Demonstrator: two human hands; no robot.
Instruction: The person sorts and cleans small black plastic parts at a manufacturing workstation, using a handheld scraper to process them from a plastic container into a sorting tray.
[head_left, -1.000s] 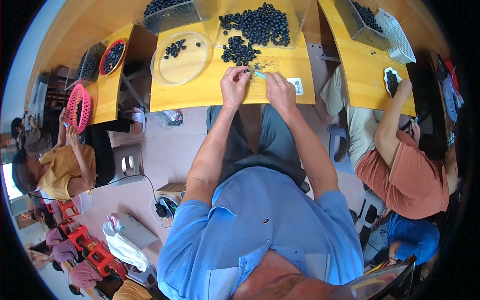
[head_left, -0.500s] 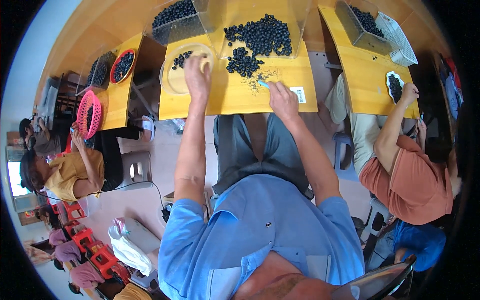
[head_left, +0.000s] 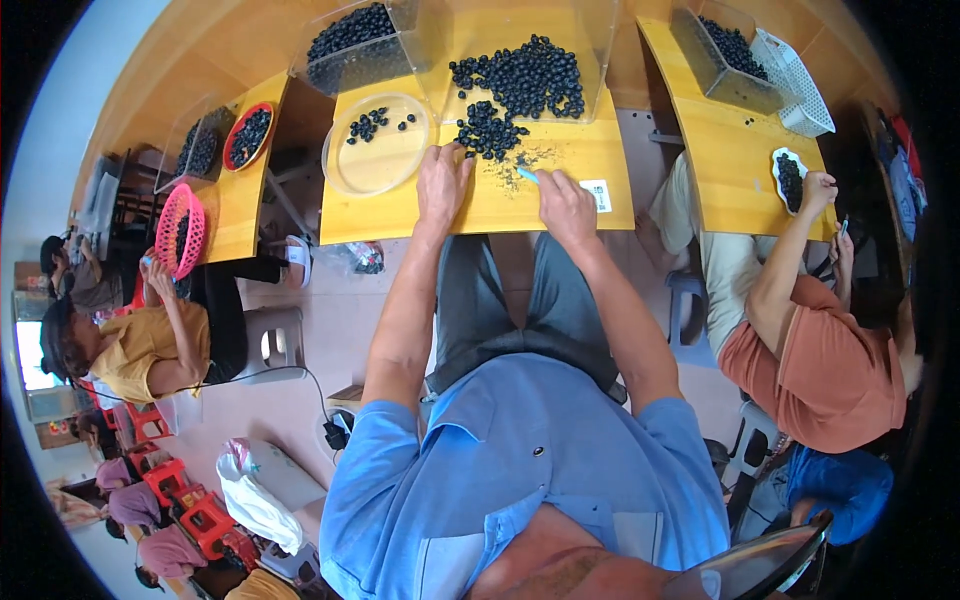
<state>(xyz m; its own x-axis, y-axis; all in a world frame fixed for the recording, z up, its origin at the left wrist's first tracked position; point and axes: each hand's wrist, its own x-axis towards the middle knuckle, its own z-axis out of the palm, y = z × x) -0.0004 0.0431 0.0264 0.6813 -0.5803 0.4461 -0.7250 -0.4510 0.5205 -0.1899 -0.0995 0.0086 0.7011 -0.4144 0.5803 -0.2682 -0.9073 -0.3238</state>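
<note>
Small round black beads lie in a loose pile (head_left: 488, 131) on the yellow table (head_left: 400, 222). My left hand (head_left: 444, 187) rests at the pile's left edge, its fingers bent and the fingertips closed on a black bead (head_left: 468, 154). To the right, my right hand (head_left: 567, 206) grips a thin light-blue tool (head_left: 527, 174), whose tip points toward dark crumbs (head_left: 515, 162) below the pile. What kind of tool it is does not show. A clear round tray (head_left: 372, 187) on the left holds several beads (head_left: 368, 124).
A clear open box (head_left: 597, 100) with more beads stands behind the pile, and a clear bin (head_left: 345, 62) of beads at back left. A white label card (head_left: 598, 196) lies by my right hand. People sit at neighbouring tables, with a pink basket (head_left: 195, 235) and white dish (head_left: 777, 170).
My left hand has moved from over the tray to the right and nearer, to the pile's edge. Two beads now lie apart in the tray. My right hand keeps its place.
</note>
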